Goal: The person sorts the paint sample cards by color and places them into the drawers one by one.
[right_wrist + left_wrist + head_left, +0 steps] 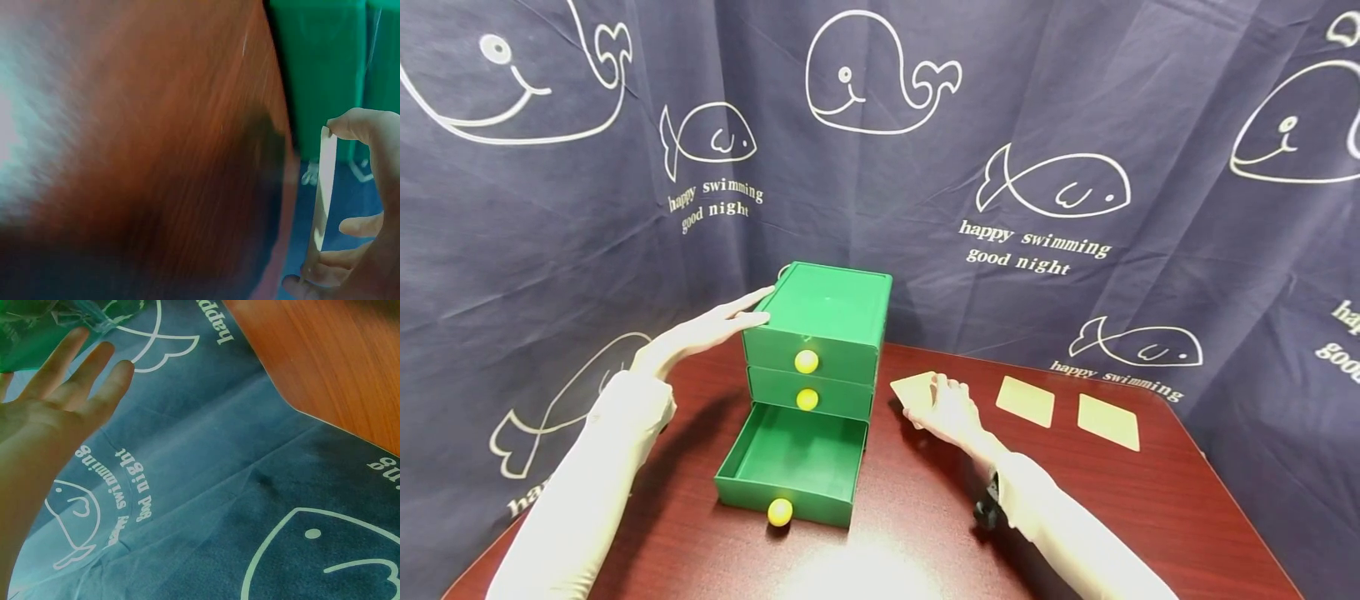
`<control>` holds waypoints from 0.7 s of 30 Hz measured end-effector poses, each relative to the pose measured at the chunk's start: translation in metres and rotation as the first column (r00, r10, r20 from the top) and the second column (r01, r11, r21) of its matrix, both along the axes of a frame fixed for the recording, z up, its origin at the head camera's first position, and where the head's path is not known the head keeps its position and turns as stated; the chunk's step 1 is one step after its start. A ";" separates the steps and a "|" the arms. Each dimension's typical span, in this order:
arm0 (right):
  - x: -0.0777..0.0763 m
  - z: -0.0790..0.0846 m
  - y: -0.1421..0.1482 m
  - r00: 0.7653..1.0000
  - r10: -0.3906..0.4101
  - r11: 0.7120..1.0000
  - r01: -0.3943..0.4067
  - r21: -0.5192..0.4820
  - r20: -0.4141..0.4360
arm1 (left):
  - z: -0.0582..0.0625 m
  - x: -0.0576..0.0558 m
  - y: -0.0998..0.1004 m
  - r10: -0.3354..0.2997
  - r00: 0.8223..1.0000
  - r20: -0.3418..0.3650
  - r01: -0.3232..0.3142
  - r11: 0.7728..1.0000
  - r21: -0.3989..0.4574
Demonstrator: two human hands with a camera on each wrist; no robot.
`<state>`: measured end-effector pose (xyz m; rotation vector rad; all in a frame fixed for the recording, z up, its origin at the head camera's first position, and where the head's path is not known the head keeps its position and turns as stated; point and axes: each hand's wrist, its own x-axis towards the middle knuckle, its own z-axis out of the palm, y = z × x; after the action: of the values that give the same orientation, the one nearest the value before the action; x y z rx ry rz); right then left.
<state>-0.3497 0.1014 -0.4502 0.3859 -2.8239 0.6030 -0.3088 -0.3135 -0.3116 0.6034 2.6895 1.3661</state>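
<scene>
A green drawer cabinet (829, 302) with yellow round knobs stands on the table, its bottom drawer (797, 454) pulled out with only bare green floor showing inside. My left hand (703, 331) lies against the cabinet's top left edge, fingers extended; the left wrist view also shows these fingers (81, 384) straight and spread. To the right of the cabinet, my right hand (951, 412) holds a thin pale square board (912, 390) by its edges. In the right wrist view, thumb and fingers grip opposite edges of that board (323, 187), seen edge-on above the table.
Two more pale square boards, one nearer (1026, 402) and one farther right (1108, 422), lie flat on the reddish-brown table (970, 533). A dark blue curtain (910, 192) printed with whales and fish hangs behind and at both sides.
</scene>
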 end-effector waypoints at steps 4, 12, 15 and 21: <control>0.057 0.041 -0.007 0.995 0.101 0.994 -0.101 -0.041 -0.012 | 0.000 -0.001 0.001 0.009 1.000 0.002 -0.009 1.000 0.008; 0.075 0.038 -0.002 0.990 0.144 0.989 -0.144 -0.027 0.009 | 0.001 -0.001 0.002 0.021 1.000 -0.003 -0.021 1.000 0.009; 0.089 0.044 0.000 0.984 0.177 0.984 -0.177 -0.008 0.021 | 0.000 -0.001 0.001 0.011 1.000 -0.005 -0.011 1.000 0.000; 0.109 0.048 0.003 0.966 0.254 0.967 -0.255 0.001 0.036 | 0.000 0.003 0.000 0.017 1.000 0.006 -0.017 1.000 -0.005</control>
<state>-0.2407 0.1041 -0.4018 0.7547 -2.8321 0.6564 -0.3057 -0.3130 -0.3114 0.5758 2.6984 1.3629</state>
